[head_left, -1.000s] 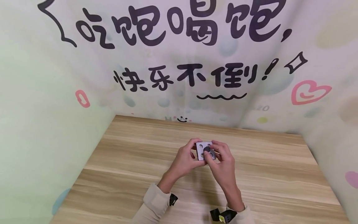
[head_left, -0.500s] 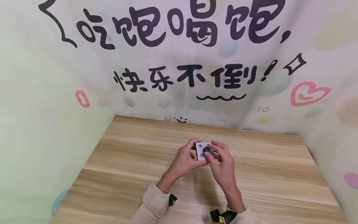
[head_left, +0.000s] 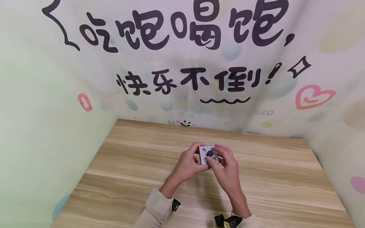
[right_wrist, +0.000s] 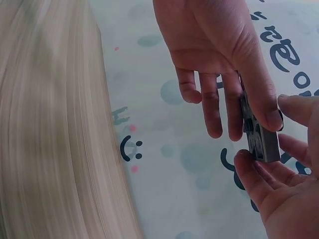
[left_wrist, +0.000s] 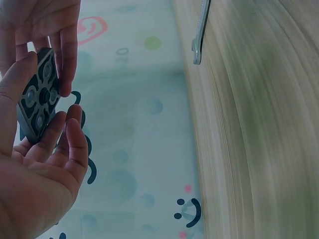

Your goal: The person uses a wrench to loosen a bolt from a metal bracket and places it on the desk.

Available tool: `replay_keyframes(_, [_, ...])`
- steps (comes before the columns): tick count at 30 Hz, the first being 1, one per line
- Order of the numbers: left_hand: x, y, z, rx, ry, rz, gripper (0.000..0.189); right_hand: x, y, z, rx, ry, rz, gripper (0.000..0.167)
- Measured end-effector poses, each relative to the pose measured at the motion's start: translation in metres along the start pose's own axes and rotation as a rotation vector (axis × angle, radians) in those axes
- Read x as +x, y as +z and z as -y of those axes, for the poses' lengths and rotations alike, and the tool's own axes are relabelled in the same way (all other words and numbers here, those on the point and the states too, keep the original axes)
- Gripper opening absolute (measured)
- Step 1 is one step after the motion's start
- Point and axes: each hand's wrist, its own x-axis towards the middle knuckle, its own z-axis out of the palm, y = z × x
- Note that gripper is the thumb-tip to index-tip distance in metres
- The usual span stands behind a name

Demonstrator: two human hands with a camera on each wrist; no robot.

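A square silver metal plate (head_left: 202, 155), with holes near its corners, is held up over the table. Its back (left_wrist: 37, 97), dark with a ribbed pattern, faces the left wrist view. From the left, my left hand (head_left: 183, 164) grips the plate by its edges between thumb and fingers. A black faceted knob (head_left: 210, 153) sits at the middle of the plate's front. My right hand (head_left: 229, 167) has its thumb and index finger at that knob, pinching it from below and above. In the right wrist view the plate (right_wrist: 269, 148) appears nearly edge-on, partly hidden by fingers.
Light wood-grain tabletop (head_left: 128, 158) spreads under both hands. Behind it stands a printed fabric wall (head_left: 159, 110) with black lettering, and more fabric closes both sides. A grey wrench-like tool (left_wrist: 200, 37) lies on the table in the left wrist view.
The right thumb and index finger have spread a little, and more of the black knob shows. The left hand keeps its grip on the plate. The head view has tilted slightly.
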Motion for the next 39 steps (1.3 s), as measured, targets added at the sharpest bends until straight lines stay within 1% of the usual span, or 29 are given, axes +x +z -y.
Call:
replay_keyframes(7, [-0.001,0.001,0.000,0.002,0.005,-0.001,0.063,0.000,0.002,0.001,-0.024,0.018,-0.050,0.025])
replay_keyframes(13, [0.000,0.002,0.001,-0.009,-0.004,0.007,0.063,0.001,0.004,0.003,-0.025,0.030,-0.059,0.022])
replay_keyframes(21, [0.000,0.002,0.002,0.000,-0.004,-0.007,0.062,0.001,0.004,0.011,-0.015,0.040,-0.039,0.022])
replay_keyframes(28, [0.000,0.002,0.002,-0.021,-0.023,-0.005,0.065,-0.001,0.000,0.000,0.015,-0.018,0.001,0.021])
replay_keyframes(35, [0.000,0.002,0.002,0.002,-0.026,0.006,0.067,-0.001,-0.001,0.001,0.019,0.002,0.025,0.023])
replay_keyframes(39, [0.000,0.001,0.001,0.002,-0.014,0.004,0.065,-0.001,-0.002,0.001,0.024,0.003,0.023,0.024])
